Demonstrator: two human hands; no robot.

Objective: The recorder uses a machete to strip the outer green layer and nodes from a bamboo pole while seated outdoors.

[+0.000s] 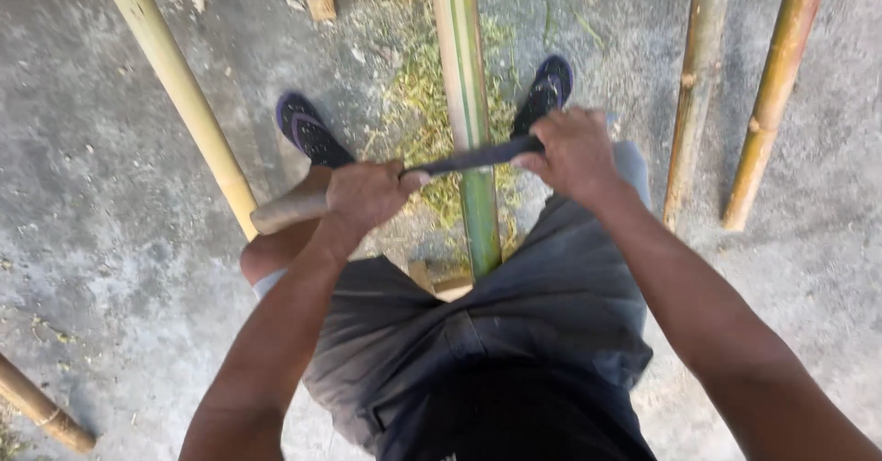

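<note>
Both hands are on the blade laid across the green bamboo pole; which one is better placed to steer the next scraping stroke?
Probably the left hand: it grips the wooden handle of the blade, while the right hand only pinches the bare far end.

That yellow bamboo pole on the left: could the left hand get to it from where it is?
Probably yes. The left hand grips the blade's wooden handle right beside the yellow pole, nothing between, but it must let go first.
</note>
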